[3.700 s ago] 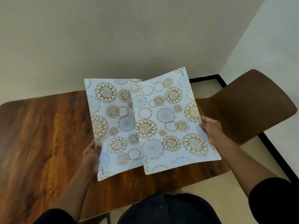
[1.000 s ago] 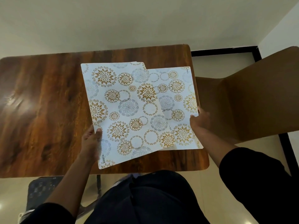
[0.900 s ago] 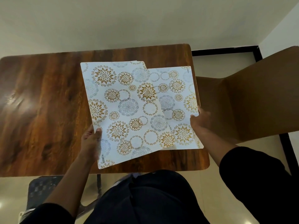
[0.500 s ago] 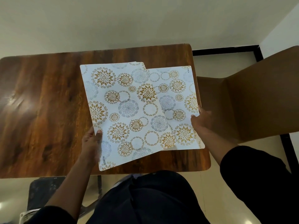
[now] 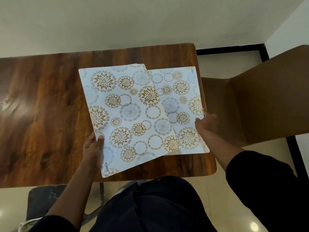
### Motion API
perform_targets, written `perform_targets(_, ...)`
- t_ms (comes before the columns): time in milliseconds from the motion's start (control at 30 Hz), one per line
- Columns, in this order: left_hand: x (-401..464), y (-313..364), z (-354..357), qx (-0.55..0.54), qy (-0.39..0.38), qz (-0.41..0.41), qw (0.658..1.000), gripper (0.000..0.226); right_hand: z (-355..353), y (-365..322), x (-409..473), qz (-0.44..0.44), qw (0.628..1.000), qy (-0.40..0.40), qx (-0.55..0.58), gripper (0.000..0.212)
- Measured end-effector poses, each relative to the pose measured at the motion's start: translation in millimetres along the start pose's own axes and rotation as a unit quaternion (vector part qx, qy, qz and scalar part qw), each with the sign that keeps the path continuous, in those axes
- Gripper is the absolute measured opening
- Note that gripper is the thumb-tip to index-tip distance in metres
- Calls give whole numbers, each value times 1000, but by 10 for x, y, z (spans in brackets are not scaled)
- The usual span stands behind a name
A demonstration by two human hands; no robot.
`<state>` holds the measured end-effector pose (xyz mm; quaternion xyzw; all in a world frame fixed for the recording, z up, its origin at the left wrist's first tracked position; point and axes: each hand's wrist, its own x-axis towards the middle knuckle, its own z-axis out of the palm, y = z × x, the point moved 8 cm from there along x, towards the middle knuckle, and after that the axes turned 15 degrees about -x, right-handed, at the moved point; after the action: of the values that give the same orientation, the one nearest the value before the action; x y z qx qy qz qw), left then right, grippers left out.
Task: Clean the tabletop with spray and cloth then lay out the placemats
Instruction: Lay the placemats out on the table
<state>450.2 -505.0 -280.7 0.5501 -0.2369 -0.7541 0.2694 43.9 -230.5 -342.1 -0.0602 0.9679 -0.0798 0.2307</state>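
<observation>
Two white placemats with gold and grey flower circles overlap above the right half of the wooden tabletop (image 5: 41,106). My left hand (image 5: 92,149) grips the left placemat (image 5: 123,114) by its near left edge, thumb on top; this mat is tilted and lies over the other. My right hand (image 5: 207,123) holds the right placemat (image 5: 184,101) at its right edge, which lies square near the table's right edge. No spray bottle or cloth shows.
A brown chair (image 5: 260,104) stands right of the table, its seat close to my right hand. A dark stool (image 5: 43,200) sits under the near edge at the left. A wall runs behind the table's far edge.
Since 3.7 s ago both mats came down from a raised hold to low over the table, and the left mat now overlaps the right one. In the last second almost nothing moved.
</observation>
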Motion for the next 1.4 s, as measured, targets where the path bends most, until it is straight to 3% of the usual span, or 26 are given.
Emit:
perform_targets(400, 12, 10, 13, 8, -12, -6, 1000, 34, -45, -74, -103, 20, 995, 56, -79, 67)
perform_targets(533, 12, 19, 26, 16, -14, -3, 1000, 30, -42, -280, -273, -103, 979, 122, -127, 55)
perform_targets(700, 22, 0, 47, 16, -23, 0, 1000, 32, 206, -359, -435, -197, 961, 80, -175, 57)
perform_targets(1100, 46, -40, 76, 5, -33, -10, 999, 36, 317, -320, -454, -188, 952, 36, -238, 70)
perform_targets(1233, 72, -79, 58, 4, -37, -13, 999, 32, 325, -335, -433, -188, 962, -1, -200, 74)
perform_targets(1333, 67, -112, 47, 5, -34, -14, 999, 31, 202, -353, -470, -148, 985, 38, -84, 75)
perform_targets(1400, 47, -129, 42, -1, -35, -17, 999, 32, 127, -404, -545, -139, 988, 59, 6, 62)
